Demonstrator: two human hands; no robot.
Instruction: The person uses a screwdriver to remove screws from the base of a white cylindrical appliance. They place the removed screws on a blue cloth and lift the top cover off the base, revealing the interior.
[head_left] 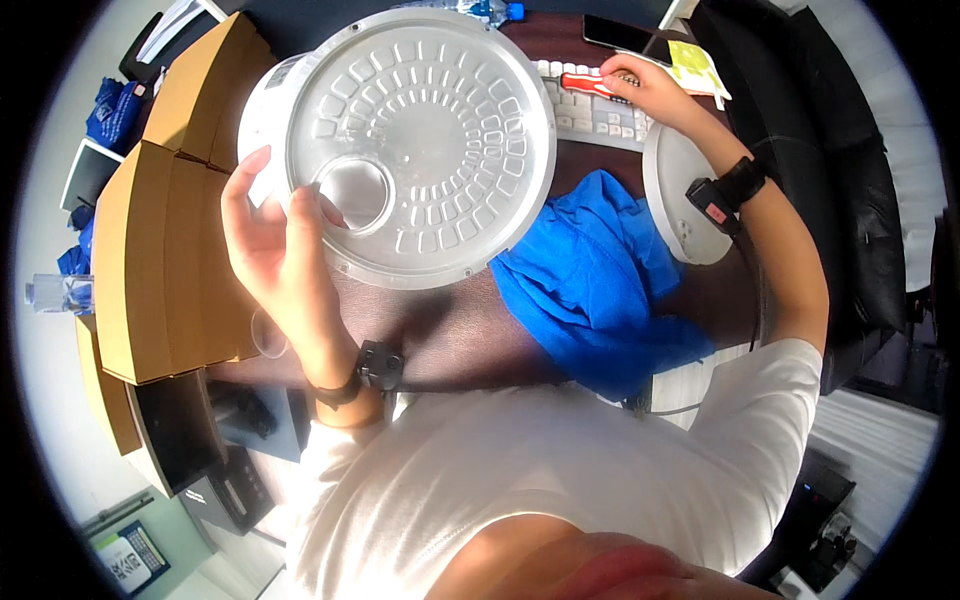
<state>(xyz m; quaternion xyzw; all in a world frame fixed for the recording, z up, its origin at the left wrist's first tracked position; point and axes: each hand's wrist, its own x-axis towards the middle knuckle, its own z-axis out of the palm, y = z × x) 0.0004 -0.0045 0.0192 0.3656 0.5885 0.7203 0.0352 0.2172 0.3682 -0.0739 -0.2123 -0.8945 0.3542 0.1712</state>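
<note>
Fingers of the left hand [275,235] are clamping the round metal plate [420,140] through its hole, upper centre of the frame. Right hand [650,90], upper right, is closing on a red screwdriver [590,84] over the keyboard [590,110]. Keeping the plate level and steady seems wise.

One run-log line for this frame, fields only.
left hand: holds round metal plate, finger through its hole | right hand: on red-handled tool over keyboard | blue cloth on desk
</note>
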